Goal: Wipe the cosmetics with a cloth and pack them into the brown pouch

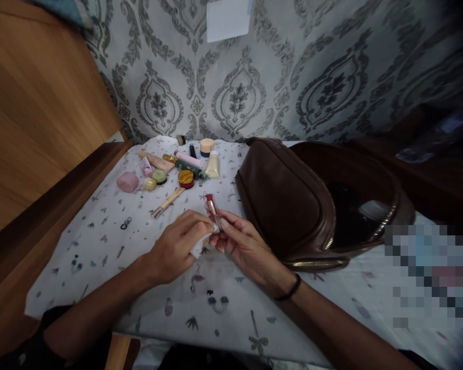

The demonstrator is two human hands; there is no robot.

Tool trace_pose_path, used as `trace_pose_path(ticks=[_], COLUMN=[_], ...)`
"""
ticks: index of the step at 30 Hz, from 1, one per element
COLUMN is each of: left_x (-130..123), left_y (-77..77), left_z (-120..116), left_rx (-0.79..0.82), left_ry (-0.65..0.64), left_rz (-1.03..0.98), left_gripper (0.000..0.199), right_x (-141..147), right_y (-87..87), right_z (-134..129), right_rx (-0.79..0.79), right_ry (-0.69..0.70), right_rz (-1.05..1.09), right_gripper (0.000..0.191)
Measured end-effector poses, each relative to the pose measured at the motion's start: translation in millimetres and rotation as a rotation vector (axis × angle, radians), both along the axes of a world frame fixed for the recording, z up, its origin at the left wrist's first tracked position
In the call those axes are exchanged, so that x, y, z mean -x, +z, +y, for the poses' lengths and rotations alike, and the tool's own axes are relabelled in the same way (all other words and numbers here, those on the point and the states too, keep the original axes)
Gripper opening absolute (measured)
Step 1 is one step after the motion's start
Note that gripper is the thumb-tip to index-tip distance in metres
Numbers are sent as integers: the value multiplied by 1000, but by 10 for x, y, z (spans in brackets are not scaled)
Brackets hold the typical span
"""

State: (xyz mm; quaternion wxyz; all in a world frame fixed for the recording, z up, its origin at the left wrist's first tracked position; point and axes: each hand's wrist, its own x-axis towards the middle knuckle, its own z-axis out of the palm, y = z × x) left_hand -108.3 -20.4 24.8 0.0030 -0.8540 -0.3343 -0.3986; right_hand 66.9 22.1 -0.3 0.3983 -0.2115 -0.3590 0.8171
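Note:
Near the middle of the cloth, my right hand grips a small clear tube with a red top between thumb and fingers. A white wipe is bunched in my left hand, whose closed fingers meet the lower part of the tube. The red end of the tube points away from me. Beyond my hands lie a beige tube with a silvery end and a round jar with a yellow lid.
Several cosmetics, among them a pink sponge and a cream tube, lie at the back left. An open brown leather bag stands on the right of the patterned cloth. A wooden panel rises at the left.

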Motion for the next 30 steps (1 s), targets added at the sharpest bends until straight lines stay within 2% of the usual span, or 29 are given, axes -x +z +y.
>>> trace_pose_path(ticks=[5,11,15,21,24,26,30], left_x=[-46,-33,17,115,123,103,42], left_y=[8,17,-4,39,59,54,23], left_z=[-50,-28,20,88,95,90,47], left_rx=[11,-22,-49,-113,-112,-112,-93], left_ry=[-66,-38,28,237,283,265,140], left_rz=[53,57,35,-86,-105,-106,-56], left_gripper=[33,33,28,16,13,12,17], right_x=[-15,2,8,1,6,14,33], right_y=[10,15,23,18,5,-3,-3], right_z=[5,-8,-21,-34,-33,-29,-24], right_rx=[8,3,-42,-58,-63,-69,-77], right_ry=[-68,-25,18,46,69,70,51], right_rz=[-63,-102,-113,-125,-147,-151,-115], right_gripper=[43,41,37,35,34,34,33])
